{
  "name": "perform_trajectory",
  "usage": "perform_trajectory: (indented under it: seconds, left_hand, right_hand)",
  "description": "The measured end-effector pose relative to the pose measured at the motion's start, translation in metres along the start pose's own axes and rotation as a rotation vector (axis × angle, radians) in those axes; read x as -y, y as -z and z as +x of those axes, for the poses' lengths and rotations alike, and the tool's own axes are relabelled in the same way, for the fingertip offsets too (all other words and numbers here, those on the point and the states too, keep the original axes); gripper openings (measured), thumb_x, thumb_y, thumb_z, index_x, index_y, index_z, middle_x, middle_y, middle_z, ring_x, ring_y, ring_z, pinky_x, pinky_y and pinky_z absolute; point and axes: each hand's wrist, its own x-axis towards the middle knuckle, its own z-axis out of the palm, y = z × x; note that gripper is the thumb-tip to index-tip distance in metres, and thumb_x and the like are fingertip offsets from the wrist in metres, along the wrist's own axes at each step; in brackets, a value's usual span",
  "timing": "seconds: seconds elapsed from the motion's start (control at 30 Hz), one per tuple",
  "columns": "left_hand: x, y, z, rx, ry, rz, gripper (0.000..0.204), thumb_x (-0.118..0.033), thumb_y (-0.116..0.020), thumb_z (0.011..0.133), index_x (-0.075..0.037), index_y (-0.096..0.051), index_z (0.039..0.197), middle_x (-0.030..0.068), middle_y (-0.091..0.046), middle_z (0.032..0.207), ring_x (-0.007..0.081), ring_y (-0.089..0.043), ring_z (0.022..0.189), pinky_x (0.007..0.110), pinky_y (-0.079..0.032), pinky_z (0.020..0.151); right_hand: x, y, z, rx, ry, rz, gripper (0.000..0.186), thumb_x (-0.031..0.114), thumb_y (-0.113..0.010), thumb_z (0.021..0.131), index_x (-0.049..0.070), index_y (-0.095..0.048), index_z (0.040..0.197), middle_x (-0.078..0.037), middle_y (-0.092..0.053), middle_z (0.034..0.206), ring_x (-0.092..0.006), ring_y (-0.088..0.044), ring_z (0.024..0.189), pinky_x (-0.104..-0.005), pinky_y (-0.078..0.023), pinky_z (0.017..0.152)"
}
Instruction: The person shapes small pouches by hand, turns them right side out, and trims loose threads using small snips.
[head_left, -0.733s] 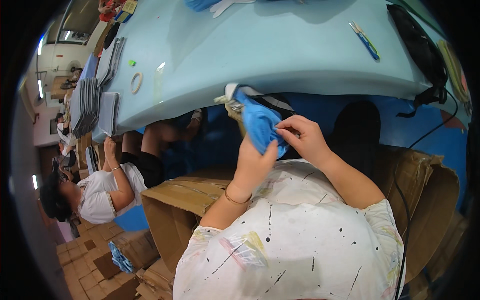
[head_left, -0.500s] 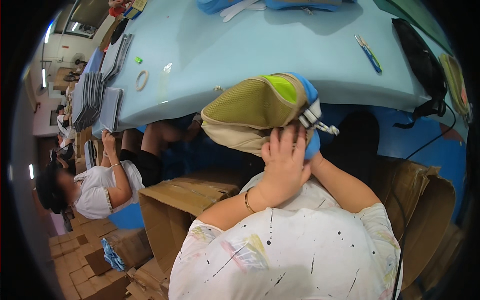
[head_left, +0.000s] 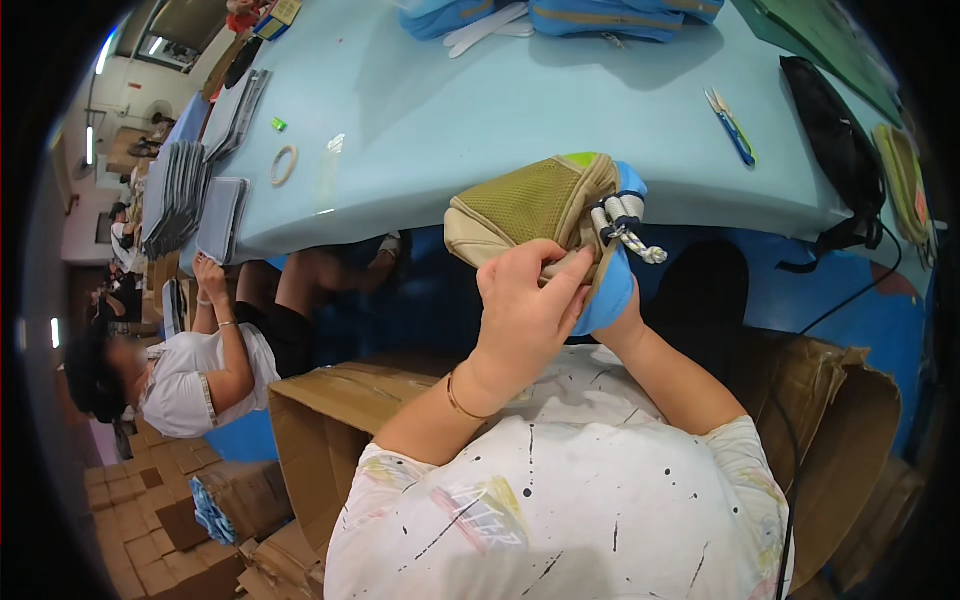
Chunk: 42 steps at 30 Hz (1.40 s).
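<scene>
Just off the near edge of the table, both my hands hold a small fabric bag (head_left: pixel 530 205) with an olive mesh panel, tan trim and blue and lime-green parts. My left hand (head_left: pixel 530 305), a thin bracelet at its wrist, has its fingers bent and pinching the tan edge beside the blue part. My right hand (head_left: pixel 618 318) grips the blue fabric from the right, most of its fingers hidden behind it. A striped cord (head_left: pixel 640 248) with dark and white fittings hangs out at the bag's right side.
On the pale blue table (head_left: pixel 420 130) lie thread snips (head_left: pixel 730 128), a tape roll (head_left: pixel 284 165), blue bags (head_left: pixel 610 18) and a black bag (head_left: pixel 835 150). Stacked grey pieces (head_left: pixel 175 200) stand at left, near a seated person (head_left: pixel 205 375). Cardboard boxes (head_left: pixel 320 440) flank me.
The bag has tilted and come a little to the right, its mesh side foreshortened. My left hand has shifted from lying flat on it to pinching its edge.
</scene>
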Motion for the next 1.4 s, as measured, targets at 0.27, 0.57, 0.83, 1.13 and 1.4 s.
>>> perform_trajectory:
  seconds: [0.27, 0.57, 0.83, 1.13, 1.4]
  left_hand:
    - [-0.024, -0.025, -0.005, -0.2, -0.054, 0.301, 0.051, -0.011, -0.069, 0.071, -0.027, -0.064, 0.118, 0.0068, -0.044, 0.129, 0.0311, -0.042, 0.109, 0.038, -0.037, 0.09]
    - [-0.029, -0.033, -0.033, -0.082, -0.291, -0.14, 0.04, -0.006, -0.063, 0.073, -0.014, -0.065, 0.113, 0.0075, -0.051, 0.124, 0.0231, -0.051, 0.097, 0.032, -0.041, 0.072]
    - [0.018, 0.008, 0.033, -0.172, -0.203, -0.452, 0.044, -0.011, -0.076, 0.069, -0.005, -0.063, 0.111, 0.0125, -0.055, 0.116, 0.0309, -0.053, 0.106, 0.039, -0.043, 0.091]
    - [0.04, -0.032, 0.024, 0.093, -0.048, -0.816, 0.05, -0.012, -0.079, 0.069, -0.004, -0.058, 0.113, 0.0085, -0.056, 0.12, 0.0269, -0.05, 0.116, 0.038, -0.039, 0.1]
    - [0.039, -0.036, 0.018, 0.096, -0.116, -0.71, 0.06, -0.013, -0.081, 0.066, -0.005, -0.054, 0.119, 0.0092, -0.055, 0.119, 0.0268, -0.046, 0.119, 0.04, -0.035, 0.103]
  right_hand:
    - [-0.01, 0.011, 0.03, 0.138, 0.141, 0.021, 0.047, 0.024, -0.054, 0.093, 0.007, -0.04, 0.134, -0.01, -0.05, 0.131, -0.0236, -0.052, 0.116, -0.0358, -0.044, 0.099]
    - [0.045, 0.033, 0.038, 0.026, -0.385, 1.186, 0.042, 0.032, -0.039, 0.099, 0.007, -0.044, 0.132, -0.014, -0.051, 0.131, -0.0273, -0.054, 0.115, -0.0406, -0.048, 0.094]
    - [0.047, 0.026, 0.02, 0.16, -0.242, 0.674, 0.044, 0.015, -0.053, 0.093, 0.007, -0.041, 0.135, -0.011, -0.05, 0.131, -0.023, -0.052, 0.117, -0.0368, -0.047, 0.096]
    - [0.042, 0.027, 0.011, 0.218, -0.393, 0.84, 0.035, 0.016, -0.047, 0.096, 0.007, -0.046, 0.129, -0.009, -0.053, 0.126, -0.0208, -0.055, 0.113, -0.034, -0.046, 0.096]
    - [0.016, 0.034, -0.002, 0.101, -0.393, 0.671, 0.036, 0.015, -0.056, 0.092, 0.007, -0.049, 0.127, -0.007, -0.054, 0.125, -0.0188, -0.055, 0.111, -0.0321, -0.047, 0.093]
